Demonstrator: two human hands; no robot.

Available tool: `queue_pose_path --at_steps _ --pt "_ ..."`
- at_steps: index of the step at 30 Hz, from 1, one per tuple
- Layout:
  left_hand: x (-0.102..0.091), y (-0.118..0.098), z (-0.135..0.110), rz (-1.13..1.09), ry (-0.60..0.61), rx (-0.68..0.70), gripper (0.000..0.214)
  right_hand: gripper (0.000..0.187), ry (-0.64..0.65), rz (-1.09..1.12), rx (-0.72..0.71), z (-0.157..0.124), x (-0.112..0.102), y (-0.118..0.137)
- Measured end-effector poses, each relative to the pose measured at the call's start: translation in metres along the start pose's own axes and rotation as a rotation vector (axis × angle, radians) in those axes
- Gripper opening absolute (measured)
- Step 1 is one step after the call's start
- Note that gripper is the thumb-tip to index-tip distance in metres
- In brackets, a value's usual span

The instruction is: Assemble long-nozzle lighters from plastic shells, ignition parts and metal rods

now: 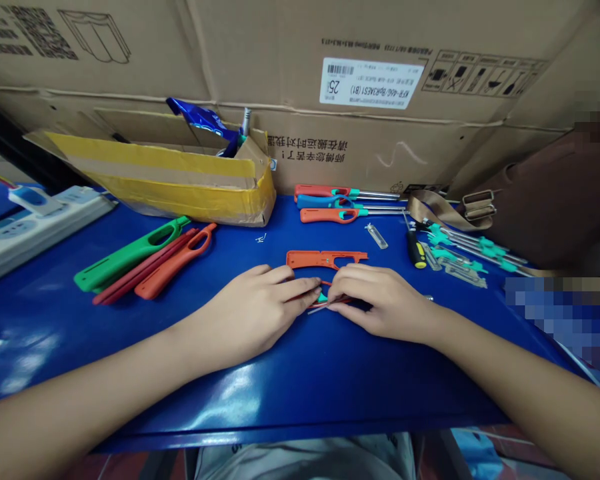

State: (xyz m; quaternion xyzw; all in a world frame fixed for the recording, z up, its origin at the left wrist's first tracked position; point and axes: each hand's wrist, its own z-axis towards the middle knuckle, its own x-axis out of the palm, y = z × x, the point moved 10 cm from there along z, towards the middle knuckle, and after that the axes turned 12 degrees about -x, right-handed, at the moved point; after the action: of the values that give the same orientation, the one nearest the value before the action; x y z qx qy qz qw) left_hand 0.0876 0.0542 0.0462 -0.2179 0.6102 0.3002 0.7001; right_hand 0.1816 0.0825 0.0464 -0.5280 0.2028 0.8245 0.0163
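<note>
An orange lighter half-shell (pixel 326 283) lies between my hands, mostly covered by them, with a teal trigger (pixel 323 296) and a thin pale strip (pixel 318 309) showing. My left hand (pixel 267 303) is closed over its left end, fingers pressed together on it. On the other side, my right hand (pixel 380 300) pinches at the middle of the shell, the thumb and fingertips close together. What small part they grip is hidden. Just beyond my fingers rests a second orange half-shell (pixel 305 259), its hollow inner side up.
Green, red and orange lighter shells (pixel 130 257) lie left. Assembled lighters (pixel 325 215) are at the back, near a clear fuel tank (pixel 377 236). A screwdriver (pixel 417 250) and metal nozzle rods (pixel 485 247) lie right. A yellow-taped box (pixel 180 180) and power strip (pixel 45 220) stand behind.
</note>
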Motion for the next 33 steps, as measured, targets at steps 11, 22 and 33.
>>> queue_pose_path --at_steps 11,22,33 --pt "0.006 0.002 0.000 -0.024 0.006 0.004 0.039 0.002 -0.008 0.142 0.113 -0.001 -0.001 -0.004" --pt "0.003 0.008 0.004 -0.172 -0.080 -0.004 0.037 0.015 -0.332 -0.331 0.459 -0.040 -0.066 -0.079" --pt "0.003 0.010 0.004 -0.127 -0.071 -0.016 0.039 0.031 -0.104 -0.406 0.519 -0.049 -0.050 -0.100"
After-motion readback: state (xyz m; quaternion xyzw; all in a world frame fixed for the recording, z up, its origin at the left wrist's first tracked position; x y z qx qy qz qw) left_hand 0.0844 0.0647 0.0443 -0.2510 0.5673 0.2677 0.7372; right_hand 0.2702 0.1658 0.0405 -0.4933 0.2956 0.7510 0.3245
